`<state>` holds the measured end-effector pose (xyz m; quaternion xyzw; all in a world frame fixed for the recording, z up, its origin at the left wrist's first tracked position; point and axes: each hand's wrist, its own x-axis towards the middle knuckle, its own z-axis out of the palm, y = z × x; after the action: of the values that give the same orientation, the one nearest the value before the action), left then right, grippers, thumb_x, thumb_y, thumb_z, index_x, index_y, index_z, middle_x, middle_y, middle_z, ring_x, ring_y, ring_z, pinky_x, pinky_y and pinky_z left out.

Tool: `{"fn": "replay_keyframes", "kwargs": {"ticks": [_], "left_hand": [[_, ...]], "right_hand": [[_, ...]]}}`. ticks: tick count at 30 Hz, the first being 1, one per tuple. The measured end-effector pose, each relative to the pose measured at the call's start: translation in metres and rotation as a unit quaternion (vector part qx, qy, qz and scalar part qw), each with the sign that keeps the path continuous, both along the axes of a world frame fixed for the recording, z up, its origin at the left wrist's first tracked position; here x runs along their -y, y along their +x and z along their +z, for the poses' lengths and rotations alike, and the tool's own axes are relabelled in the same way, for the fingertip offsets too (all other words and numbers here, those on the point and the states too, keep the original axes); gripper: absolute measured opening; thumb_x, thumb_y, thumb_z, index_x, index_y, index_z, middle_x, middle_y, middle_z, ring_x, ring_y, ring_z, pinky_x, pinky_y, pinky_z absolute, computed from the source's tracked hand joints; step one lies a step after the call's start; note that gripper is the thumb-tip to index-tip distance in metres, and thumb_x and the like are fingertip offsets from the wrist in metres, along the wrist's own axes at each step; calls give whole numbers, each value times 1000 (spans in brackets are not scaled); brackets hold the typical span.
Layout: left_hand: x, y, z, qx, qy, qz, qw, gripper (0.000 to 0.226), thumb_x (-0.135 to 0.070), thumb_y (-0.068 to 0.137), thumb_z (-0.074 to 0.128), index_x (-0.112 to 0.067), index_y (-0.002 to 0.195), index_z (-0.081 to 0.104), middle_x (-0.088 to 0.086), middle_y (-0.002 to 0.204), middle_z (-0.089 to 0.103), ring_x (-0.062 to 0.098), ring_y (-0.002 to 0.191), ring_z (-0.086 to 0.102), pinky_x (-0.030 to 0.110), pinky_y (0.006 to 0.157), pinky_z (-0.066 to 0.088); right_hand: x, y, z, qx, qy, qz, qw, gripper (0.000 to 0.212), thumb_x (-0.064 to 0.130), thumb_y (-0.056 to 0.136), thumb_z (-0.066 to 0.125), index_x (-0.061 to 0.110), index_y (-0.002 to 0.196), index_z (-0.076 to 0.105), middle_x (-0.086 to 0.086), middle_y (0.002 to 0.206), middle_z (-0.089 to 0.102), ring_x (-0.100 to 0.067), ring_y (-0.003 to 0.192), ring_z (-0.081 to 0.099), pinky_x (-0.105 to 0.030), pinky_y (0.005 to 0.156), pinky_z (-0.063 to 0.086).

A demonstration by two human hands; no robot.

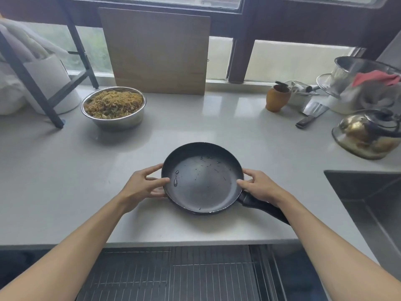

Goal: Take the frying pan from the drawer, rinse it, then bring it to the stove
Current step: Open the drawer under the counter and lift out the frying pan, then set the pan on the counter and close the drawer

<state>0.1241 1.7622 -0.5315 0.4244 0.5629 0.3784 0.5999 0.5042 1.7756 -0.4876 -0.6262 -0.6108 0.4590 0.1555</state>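
A black frying pan [201, 179] rests on the pale countertop [65, 170], with a few water drops on its inner surface. Its black handle [262, 208] points toward the lower right and passes under my right forearm. My left hand [143, 184] grips the pan's left rim, thumb on the inside edge. My right hand [258, 186] grips the right rim just above the handle. The open drawer [184, 274] with a wire rack lies below the counter edge. The sink [368, 203] is at the right.
A steel bowl of noodles [114, 107] stands at the back left. A wooden board [158, 51] leans on the window. At the right are a brown cup [277, 97], a cleaver [312, 115], a metal kettle [368, 133] and stacked pots with cloths [364, 83].
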Motion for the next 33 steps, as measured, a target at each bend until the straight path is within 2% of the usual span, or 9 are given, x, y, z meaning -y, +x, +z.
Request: {"fn": "replay_keyframes", "kwargs": {"ticks": [4,6,9,11,15,20,24,29,33], "left_hand": [[2,-2,-4,10,1,8,1000,63,-9,97,84,-22,155,63,14,117,86,38,104,85,45,88,71],[3,-2,-5,12,0,9,1000,62,-9,97,84,-21,154,64,14,119,85,36,106,85,44,88,71],[3,-3,-7,-12,5,10,1000,64,-12,96,85,-24,155,64,15,122,84,32,108,84,45,91,70],[4,-3,-7,-34,7,8,999,65,-16,96,87,-26,156,63,13,124,83,30,108,84,45,92,70],[12,2,-2,-64,-1,50,997,60,-28,92,91,-23,147,69,9,130,77,34,90,86,43,75,71],[46,3,21,-167,44,73,982,61,-49,87,91,-28,141,72,-8,133,74,18,108,81,39,88,68],[100,9,52,-166,53,39,984,61,-49,91,87,-29,146,69,-10,132,77,13,115,79,42,97,66],[187,22,85,-180,40,-3,983,56,-53,99,75,-33,151,64,-14,137,75,-1,125,69,19,93,53],[249,25,98,-183,35,-16,982,58,-58,99,72,-35,151,63,-18,141,72,-6,126,65,28,102,53]], "right_hand": [[-2,0,-4,23,5,6,1000,42,18,110,58,37,147,64,18,52,67,2,48,61,-23,69,48],[-4,2,-10,37,12,7,999,43,23,108,60,41,147,64,16,58,70,2,55,63,-27,76,51],[-7,3,-16,58,21,5,998,42,30,106,61,45,145,65,7,80,76,-12,79,70,-36,94,56],[-6,3,-16,73,25,7,997,39,31,106,62,43,142,67,2,88,78,-17,87,72,-39,98,57],[-2,-3,-9,102,34,6,994,35,30,106,63,31,140,68,0,112,78,-21,105,74,-36,99,54],[24,-10,10,125,126,-65,982,50,29,106,65,13,153,56,-7,152,58,-27,138,60,-43,119,46],[69,-24,37,24,152,-89,984,42,27,104,67,16,145,63,1,138,68,-22,126,67,-45,113,54],[151,-57,57,-38,74,-26,996,46,39,103,70,20,145,65,7,139,71,-12,128,68,-39,117,52],[223,-81,54,-42,16,16,999,50,45,102,70,21,145,65,6,140,72,-10,128,68,-39,118,53]]}}
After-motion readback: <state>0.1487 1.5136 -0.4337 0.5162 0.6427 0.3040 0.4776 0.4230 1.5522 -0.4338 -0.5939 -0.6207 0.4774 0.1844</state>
